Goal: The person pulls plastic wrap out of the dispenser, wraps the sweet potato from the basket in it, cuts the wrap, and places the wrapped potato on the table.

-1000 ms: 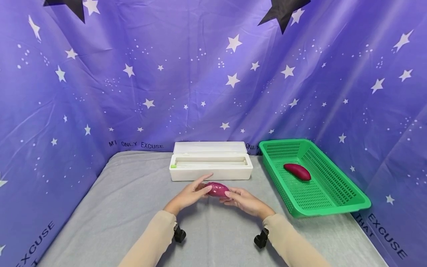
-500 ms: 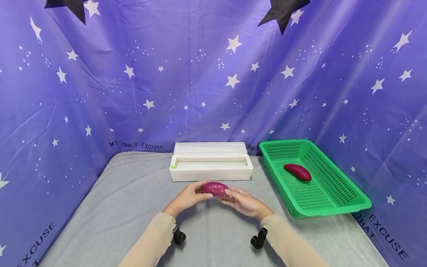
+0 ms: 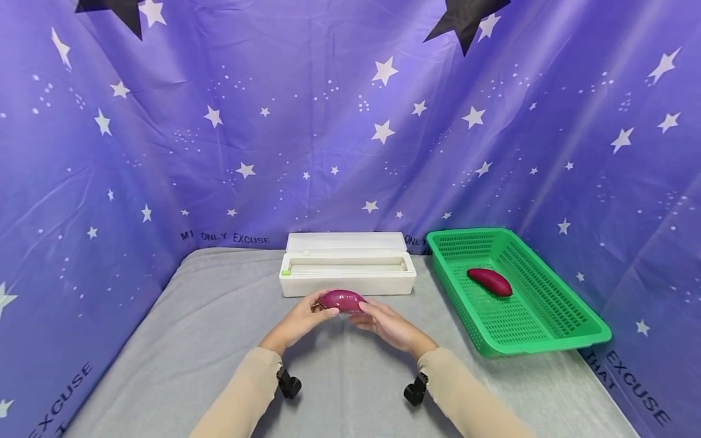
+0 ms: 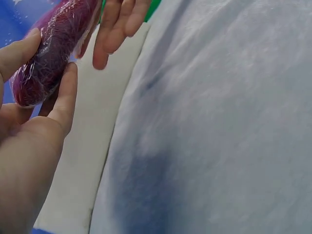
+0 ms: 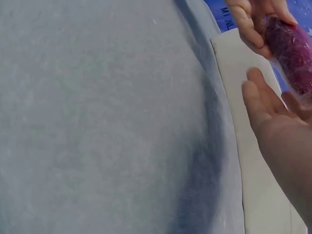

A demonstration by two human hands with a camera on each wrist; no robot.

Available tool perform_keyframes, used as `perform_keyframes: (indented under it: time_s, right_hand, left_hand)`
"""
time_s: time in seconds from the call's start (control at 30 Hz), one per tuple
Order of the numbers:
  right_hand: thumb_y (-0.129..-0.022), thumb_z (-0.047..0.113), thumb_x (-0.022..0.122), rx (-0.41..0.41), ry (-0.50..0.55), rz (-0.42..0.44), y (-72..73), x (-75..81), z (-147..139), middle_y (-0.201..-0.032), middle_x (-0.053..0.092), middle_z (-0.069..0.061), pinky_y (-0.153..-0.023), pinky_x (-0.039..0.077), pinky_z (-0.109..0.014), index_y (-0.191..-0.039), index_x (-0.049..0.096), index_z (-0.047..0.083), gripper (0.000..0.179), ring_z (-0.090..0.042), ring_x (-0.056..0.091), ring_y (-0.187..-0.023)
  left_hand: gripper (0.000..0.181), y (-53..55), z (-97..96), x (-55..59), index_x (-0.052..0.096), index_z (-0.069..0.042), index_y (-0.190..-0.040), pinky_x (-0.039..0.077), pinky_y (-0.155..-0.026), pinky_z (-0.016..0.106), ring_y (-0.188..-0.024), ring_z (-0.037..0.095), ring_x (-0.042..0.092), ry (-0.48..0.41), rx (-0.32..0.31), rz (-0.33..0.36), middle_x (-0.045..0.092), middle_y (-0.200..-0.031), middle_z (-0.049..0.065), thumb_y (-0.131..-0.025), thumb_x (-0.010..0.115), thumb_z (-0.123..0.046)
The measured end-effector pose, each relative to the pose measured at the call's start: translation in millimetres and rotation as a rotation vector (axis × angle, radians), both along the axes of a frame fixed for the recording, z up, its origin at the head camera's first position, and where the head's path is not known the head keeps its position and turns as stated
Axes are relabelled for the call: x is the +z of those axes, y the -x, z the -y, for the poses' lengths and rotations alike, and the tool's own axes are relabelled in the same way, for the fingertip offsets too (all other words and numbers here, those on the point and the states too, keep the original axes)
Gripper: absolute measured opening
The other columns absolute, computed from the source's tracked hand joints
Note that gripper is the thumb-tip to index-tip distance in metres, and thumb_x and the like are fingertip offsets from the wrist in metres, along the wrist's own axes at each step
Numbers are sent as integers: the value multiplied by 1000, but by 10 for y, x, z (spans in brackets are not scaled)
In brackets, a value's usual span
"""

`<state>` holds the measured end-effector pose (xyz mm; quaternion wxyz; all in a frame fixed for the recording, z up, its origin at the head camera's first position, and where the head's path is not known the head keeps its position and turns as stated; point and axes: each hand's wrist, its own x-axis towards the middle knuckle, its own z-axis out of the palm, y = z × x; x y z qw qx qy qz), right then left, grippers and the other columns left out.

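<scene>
A purple sweet potato (image 3: 342, 300), wrapped in shiny clear film, is held up between both hands in front of the white box. My left hand (image 3: 300, 319) grips its left end, thumb on the near side; the left wrist view shows the crinkled film on the sweet potato (image 4: 56, 51) between thumb and fingers. At the other end my right hand (image 3: 390, 324) pinches it with the thumb on top and fingers beneath. In the right wrist view the wrapped sweet potato (image 5: 292, 56) lies partly behind the right hand (image 5: 280, 114).
The long white box (image 3: 350, 286) stands behind the hands, its lid raised, with a small green piece (image 3: 286, 273) at its left rim. To the right, a green basket (image 3: 476, 331) holds another purple sweet potato (image 3: 490, 281). Grey cloth (image 3: 219, 340) covers the table; a starry curtain surrounds it.
Both hands have carried the wrapped sweet potato slightly left and away, nearer the white box. The left index finger, extended a second ago, now lies round its end. Basket and box have stayed put.
</scene>
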<state>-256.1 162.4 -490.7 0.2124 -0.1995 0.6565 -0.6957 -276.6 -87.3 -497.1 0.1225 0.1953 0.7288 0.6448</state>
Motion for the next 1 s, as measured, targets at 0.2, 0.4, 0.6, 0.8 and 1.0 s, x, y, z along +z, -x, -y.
perform_keyframes:
  time_s: [0.2,0.4,0.6,0.8,1.0]
  right_hand:
    - [-101,23,61,-210,-114,-128,-11,-17,54,-137,53,-19,-105,44,-47,-148,39,2,56,-35,54,-124]
    - [-95,13,70,-345,-168,-273,8,-42,117,-117,65,-14,-90,53,-31,-131,58,1,39,-25,63,-106]
    - [-94,6,70,-338,-175,-296,15,-39,200,-107,67,-14,-81,54,-23,-124,61,-3,33,-20,65,-95]
    - [-94,2,69,-324,-164,-304,67,-63,356,-112,65,-21,-81,54,-24,-125,58,-5,34,-27,64,-98]
    - [-93,14,73,-334,-193,-309,114,-76,611,-107,69,-10,-76,55,-24,-122,64,4,31,-19,66,-93]
  left_hand:
    - [59,31,121,47,50,-2,-143,49,-94,34,-110,22,59,-2,36,6,61,-127,12,-93,74,-24]
    - [61,24,211,58,48,-1,-145,49,-98,34,-116,24,59,13,58,3,61,-130,14,-94,73,-25]
    - [64,20,294,31,44,-4,-148,50,-96,31,-118,24,60,-29,77,11,59,-133,17,-94,73,-19]
    - [60,30,436,7,41,-3,-138,53,-90,31,-105,23,67,-54,146,-7,67,-120,19,-90,76,-14]
    - [54,31,701,-24,48,-7,-129,49,-92,37,-107,25,63,65,274,-38,63,-122,14,-88,80,-23]
